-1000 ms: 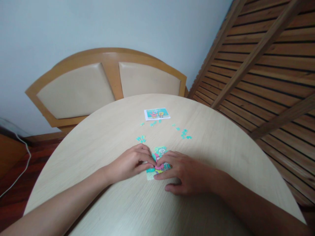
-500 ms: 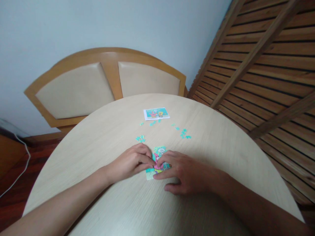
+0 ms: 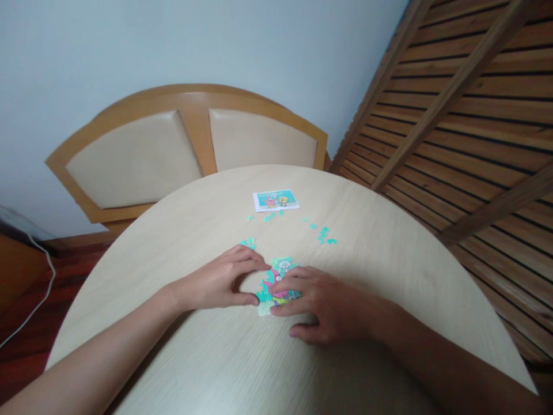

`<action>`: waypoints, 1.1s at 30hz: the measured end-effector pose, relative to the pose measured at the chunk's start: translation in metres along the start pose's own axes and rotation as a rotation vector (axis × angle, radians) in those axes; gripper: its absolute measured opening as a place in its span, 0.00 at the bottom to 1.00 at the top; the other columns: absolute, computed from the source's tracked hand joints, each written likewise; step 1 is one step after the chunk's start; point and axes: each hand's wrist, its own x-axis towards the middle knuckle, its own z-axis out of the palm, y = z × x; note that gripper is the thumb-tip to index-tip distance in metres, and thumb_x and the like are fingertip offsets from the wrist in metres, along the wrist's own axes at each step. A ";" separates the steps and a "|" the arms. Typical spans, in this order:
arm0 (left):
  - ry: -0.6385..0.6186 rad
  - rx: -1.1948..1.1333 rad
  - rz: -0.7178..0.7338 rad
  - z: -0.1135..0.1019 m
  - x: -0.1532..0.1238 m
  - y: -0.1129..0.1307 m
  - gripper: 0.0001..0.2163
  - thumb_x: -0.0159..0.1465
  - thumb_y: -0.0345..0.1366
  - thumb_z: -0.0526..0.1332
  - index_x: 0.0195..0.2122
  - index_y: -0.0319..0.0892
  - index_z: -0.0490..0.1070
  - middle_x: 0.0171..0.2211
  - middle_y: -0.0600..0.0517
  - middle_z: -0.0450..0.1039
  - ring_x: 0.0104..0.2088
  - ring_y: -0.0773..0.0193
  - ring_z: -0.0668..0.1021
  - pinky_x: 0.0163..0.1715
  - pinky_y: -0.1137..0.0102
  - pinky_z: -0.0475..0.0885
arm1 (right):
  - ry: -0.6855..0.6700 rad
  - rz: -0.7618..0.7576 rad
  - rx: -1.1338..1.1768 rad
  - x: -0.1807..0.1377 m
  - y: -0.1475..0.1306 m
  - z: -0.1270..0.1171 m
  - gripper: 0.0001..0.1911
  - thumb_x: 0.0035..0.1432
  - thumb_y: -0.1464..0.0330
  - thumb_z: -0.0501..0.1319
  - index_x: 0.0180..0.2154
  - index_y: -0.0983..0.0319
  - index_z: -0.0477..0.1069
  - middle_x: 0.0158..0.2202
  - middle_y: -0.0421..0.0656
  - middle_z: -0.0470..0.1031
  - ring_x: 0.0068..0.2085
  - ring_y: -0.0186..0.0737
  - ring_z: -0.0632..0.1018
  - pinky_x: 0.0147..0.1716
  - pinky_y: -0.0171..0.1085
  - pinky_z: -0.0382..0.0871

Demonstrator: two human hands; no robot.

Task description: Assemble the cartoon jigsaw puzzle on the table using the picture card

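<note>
A partly joined jigsaw puzzle (image 3: 277,281) lies on the table before me, showing a pink starfish figure and a pale green face on turquoise. At its left edge is my left hand (image 3: 228,279), thumb and fingers apart with nothing between them. My right hand (image 3: 317,300) rests over the puzzle's right side with fingers spread, covering part of the picture. Just beyond my left fingers sits a small cluster of loose turquoise puzzle pieces (image 3: 249,242), partly hidden by that hand.
The round wooden table (image 3: 194,357) carries a reference picture card (image 3: 276,200) toward the back. Several loose pieces (image 3: 324,235) lie at the right, and more pieces (image 3: 268,217) lie below the card. A padded chair (image 3: 142,155) and a slatted wooden screen (image 3: 466,115) stand beyond the table.
My left thumb and fingers have parted and drawn back left from the puzzle, uncovering its left edge. My right hand has stayed nearly in place, its index finger a little straighter.
</note>
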 end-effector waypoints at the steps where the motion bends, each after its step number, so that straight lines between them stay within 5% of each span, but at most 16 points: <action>1: 0.001 0.002 0.004 0.001 0.000 -0.001 0.24 0.64 0.46 0.69 0.59 0.46 0.69 0.54 0.44 0.72 0.54 0.52 0.72 0.57 0.55 0.67 | -0.007 0.007 0.002 0.000 0.000 0.000 0.21 0.60 0.60 0.66 0.54 0.54 0.77 0.62 0.44 0.72 0.62 0.51 0.69 0.64 0.52 0.58; 25: 0.008 0.012 0.023 0.002 0.002 -0.003 0.19 0.65 0.43 0.67 0.55 0.44 0.73 0.53 0.44 0.72 0.54 0.52 0.73 0.57 0.56 0.68 | 0.029 0.015 -0.028 0.006 -0.009 0.001 0.23 0.58 0.60 0.67 0.53 0.63 0.75 0.56 0.47 0.76 0.57 0.50 0.71 0.62 0.49 0.60; 33: 0.290 0.209 -0.155 0.004 0.000 -0.024 0.16 0.71 0.41 0.60 0.57 0.43 0.71 0.54 0.43 0.73 0.53 0.53 0.75 0.56 0.55 0.71 | 0.025 0.044 -0.007 0.005 -0.012 0.003 0.28 0.58 0.60 0.66 0.58 0.64 0.71 0.60 0.49 0.73 0.59 0.50 0.70 0.63 0.49 0.58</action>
